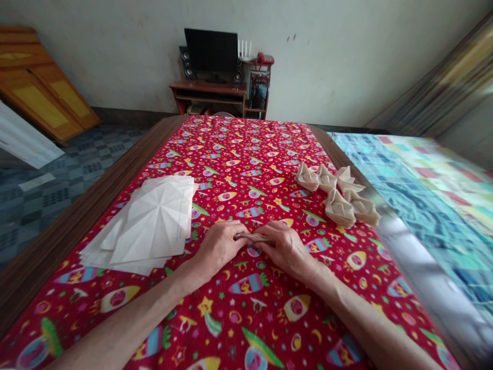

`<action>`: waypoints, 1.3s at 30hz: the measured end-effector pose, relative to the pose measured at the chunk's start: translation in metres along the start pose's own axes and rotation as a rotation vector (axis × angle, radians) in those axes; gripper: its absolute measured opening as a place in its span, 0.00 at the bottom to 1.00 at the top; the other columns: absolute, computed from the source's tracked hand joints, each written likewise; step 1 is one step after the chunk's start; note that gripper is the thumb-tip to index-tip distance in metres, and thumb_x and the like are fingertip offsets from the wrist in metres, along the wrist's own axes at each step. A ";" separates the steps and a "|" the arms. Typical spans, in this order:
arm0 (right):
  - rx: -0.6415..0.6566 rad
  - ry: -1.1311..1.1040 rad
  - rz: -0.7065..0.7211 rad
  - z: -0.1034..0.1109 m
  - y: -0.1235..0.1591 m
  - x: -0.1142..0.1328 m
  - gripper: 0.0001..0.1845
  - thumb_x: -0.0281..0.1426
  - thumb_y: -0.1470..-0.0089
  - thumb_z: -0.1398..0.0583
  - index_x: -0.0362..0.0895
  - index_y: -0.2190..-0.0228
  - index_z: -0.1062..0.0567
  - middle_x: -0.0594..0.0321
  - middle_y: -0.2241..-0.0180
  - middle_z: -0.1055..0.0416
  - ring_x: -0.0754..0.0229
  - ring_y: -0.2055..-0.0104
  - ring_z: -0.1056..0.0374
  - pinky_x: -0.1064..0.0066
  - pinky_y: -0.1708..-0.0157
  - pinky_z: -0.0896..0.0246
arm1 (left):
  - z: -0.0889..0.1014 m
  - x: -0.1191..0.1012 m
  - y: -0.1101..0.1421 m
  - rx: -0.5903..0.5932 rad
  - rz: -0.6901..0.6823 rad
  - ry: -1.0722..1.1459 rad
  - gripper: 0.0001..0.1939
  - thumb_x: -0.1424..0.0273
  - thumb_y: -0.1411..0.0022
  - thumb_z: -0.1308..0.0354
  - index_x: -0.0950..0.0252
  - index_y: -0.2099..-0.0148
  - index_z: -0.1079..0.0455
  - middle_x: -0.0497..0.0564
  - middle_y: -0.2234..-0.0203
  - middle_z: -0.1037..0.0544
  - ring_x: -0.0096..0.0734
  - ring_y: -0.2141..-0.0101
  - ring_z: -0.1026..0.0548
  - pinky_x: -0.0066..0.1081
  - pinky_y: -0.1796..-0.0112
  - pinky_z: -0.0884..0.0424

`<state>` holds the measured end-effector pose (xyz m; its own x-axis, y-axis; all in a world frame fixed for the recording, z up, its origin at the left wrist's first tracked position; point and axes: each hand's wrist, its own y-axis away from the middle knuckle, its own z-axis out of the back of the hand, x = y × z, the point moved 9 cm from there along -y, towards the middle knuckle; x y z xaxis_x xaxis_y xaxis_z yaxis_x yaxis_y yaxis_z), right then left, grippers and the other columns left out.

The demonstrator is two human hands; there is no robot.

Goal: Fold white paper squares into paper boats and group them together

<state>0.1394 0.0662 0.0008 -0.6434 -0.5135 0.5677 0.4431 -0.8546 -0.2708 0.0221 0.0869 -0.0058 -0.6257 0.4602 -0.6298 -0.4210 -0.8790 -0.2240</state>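
Note:
Between my two hands is a narrow piece of folded paper, pale beige and mostly covered by my fingers. My left hand pinches its left end, and my right hand grips its right end, both low over the patterned cloth. Left of my hands lies a fanned stack of off-white paper sheets, the top one creased in lines that spread from its middle. Over on the right stand several stacks of folded paper pieces with pointed tips, in two uneven rows.
A red cloth with rockets and stars covers the long table, whose brown wooden edge shows at the left. Beyond stands a desk with a monitor and speakers. A bed with a patterned sheet adjoins on the right.

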 end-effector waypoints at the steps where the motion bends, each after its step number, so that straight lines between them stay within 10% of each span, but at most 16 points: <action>1: -0.002 0.002 0.011 -0.001 0.000 0.001 0.05 0.32 0.43 0.41 0.45 0.69 0.26 0.62 0.70 0.30 0.63 0.68 0.36 0.73 0.67 0.45 | 0.000 0.000 0.000 -0.004 -0.004 0.006 0.04 0.75 0.45 0.36 0.64 0.72 0.26 0.45 0.76 0.24 0.26 0.73 0.27 0.24 0.70 0.36; 28: 0.021 0.132 0.114 0.010 0.005 -0.006 0.08 0.28 0.40 0.45 0.44 0.73 0.32 0.63 0.74 0.33 0.63 0.71 0.40 0.72 0.70 0.48 | 0.014 0.007 0.002 -0.044 -0.013 0.031 0.07 0.76 0.48 0.35 0.63 0.67 0.29 0.43 0.73 0.23 0.26 0.70 0.25 0.22 0.68 0.34; 39: 0.058 0.152 0.109 0.027 0.009 -0.004 0.09 0.30 0.41 0.44 0.42 0.59 0.29 0.58 0.67 0.29 0.59 0.66 0.32 0.71 0.68 0.38 | 0.036 0.008 0.005 -0.080 -0.109 0.014 0.05 0.68 0.40 0.41 0.64 0.66 0.27 0.48 0.73 0.23 0.28 0.70 0.24 0.23 0.67 0.31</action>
<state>0.1625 0.0627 0.0169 -0.6745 -0.6125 0.4122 0.5481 -0.7895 -0.2762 -0.0090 0.0904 0.0151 -0.5700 0.5518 -0.6087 -0.4315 -0.8316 -0.3498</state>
